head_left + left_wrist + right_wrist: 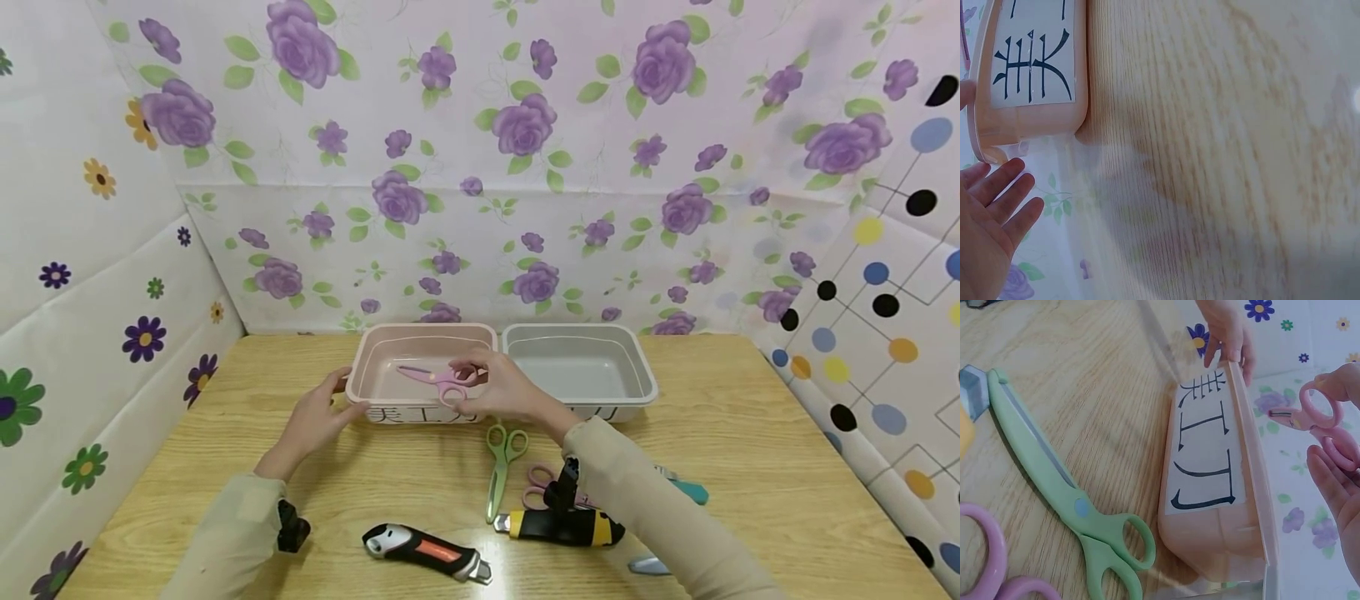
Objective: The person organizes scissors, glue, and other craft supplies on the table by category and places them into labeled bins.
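Note:
My right hand (504, 385) holds a pair of pink scissors (432, 377) by the handle loops, above the pink bin (420, 332). The scissors' blades point left, over the bin's inside. In the right wrist view, the thumb and fingers of that hand meet the loops of the pink scissors (1329, 428). My left hand (313, 419) is at the front left corner of the pink bin, thumb by the front rim and fingers along the left side. The left wrist view shows its fingers (1007, 194) extended beside the bin's end.
A grey bin (577, 332) stands right of the pink one. On the wooden table (352, 492) lie green scissors (498, 471), other pink-handled scissors (534, 492), a yellow-black box cutter (540, 527), a black-orange one (427, 552), a teal-handled tool (692, 492) and a light blue piece (648, 567).

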Motion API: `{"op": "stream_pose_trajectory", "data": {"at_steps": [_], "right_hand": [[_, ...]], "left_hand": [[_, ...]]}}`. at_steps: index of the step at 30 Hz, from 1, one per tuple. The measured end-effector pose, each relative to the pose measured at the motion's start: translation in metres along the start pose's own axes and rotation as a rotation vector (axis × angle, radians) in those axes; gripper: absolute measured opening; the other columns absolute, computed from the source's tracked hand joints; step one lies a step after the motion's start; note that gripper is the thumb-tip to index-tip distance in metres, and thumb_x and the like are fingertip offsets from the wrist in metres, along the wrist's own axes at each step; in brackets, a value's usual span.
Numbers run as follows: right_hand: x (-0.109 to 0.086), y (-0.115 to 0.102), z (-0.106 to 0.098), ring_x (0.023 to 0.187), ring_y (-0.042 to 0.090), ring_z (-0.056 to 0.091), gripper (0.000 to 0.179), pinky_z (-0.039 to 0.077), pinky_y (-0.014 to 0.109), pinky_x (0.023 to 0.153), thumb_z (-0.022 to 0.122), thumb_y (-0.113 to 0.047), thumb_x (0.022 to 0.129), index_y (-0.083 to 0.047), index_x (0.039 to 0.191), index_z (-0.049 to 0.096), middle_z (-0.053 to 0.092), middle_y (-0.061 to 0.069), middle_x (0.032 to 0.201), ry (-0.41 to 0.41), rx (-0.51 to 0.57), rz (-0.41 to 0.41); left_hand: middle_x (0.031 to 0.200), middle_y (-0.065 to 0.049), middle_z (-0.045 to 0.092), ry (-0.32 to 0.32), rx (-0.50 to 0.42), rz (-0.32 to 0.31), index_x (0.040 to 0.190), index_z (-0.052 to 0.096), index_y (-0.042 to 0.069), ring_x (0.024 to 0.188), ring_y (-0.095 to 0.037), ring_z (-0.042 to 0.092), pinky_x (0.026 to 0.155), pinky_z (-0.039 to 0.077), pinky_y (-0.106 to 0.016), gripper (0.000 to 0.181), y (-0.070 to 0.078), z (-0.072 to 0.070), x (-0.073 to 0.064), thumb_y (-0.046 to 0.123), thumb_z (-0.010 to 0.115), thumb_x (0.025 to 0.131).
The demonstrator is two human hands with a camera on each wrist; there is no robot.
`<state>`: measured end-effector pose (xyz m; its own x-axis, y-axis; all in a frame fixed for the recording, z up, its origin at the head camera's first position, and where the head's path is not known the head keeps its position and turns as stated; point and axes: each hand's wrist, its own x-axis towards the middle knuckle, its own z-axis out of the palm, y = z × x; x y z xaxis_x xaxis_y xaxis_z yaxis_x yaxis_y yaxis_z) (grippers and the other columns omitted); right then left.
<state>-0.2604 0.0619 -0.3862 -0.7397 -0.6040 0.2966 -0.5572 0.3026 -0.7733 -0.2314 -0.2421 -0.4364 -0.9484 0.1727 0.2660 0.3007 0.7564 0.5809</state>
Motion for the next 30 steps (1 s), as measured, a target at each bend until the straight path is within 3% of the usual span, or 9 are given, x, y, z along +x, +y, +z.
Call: {"op": "stream_pose_trajectory", "data": {"at_steps": [13,30], "right_hand": [[0.01,0.009,-0.001,0.092,0.018,0.058,0.055,0.05,0.024,0.081,0.073,-0.006,0.067,0.004,0.118,0.055,0.058,0.009,0.103,0.011,0.069,0.11],[0.025,0.019,-0.003,0.091,0.019,0.056,0.058,0.05,0.024,0.082,0.072,-0.008,0.071,0.007,0.122,0.052,0.059,0.011,0.1,0.003,0.045,0.055]], "left_hand": [[0.119,-0.025,0.053,-0.007,0.005,-0.014,0.136,0.033,-0.004,0.109,-0.039,0.05,0.087,0.044,-0.054,0.07,0.001,0.0,0.0,0.037,0.06,0.086],[0.119,-0.024,0.054,-0.002,0.001,-0.004,0.136,0.033,-0.002,0.109,-0.038,0.051,0.087,0.044,-0.053,0.069,-0.002,0.001,0.0,0.037,0.06,0.086]]}}
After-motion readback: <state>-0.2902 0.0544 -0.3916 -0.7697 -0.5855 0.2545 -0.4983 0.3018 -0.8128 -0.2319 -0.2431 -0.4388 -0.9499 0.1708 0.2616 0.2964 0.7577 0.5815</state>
